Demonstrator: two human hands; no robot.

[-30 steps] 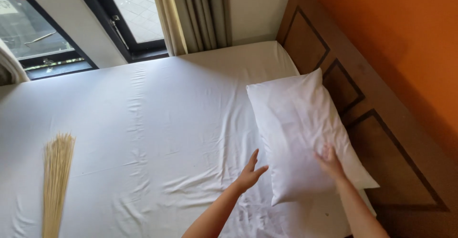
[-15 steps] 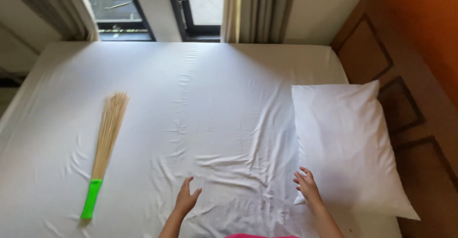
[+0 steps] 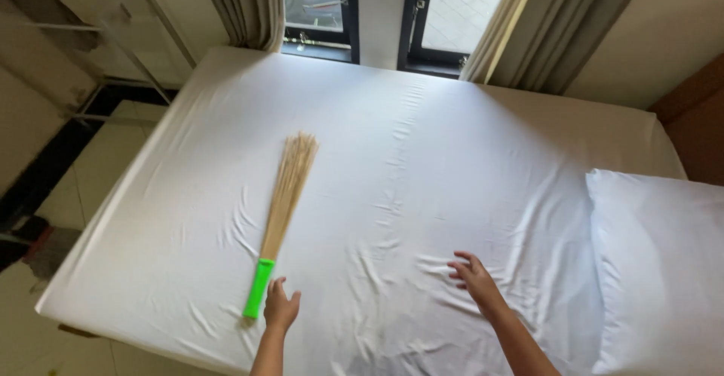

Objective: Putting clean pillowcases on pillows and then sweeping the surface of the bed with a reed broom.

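Left hand (image 3: 280,306): yours, fingers open, gripping nothing, seemingly just touching the broom's green handle (image 3: 259,288).
Right hand (image 3: 473,276): spread, empty, on the wrinkled white sheet (image 3: 452,150).
Broom (image 3: 285,195): left of centre, bristles pointing far.
Pillow (image 3: 664,263): right edge.

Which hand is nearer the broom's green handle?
The left hand, open right beside the green handle of the stick broom. The right hand lies spread on the white sheet, well apart.
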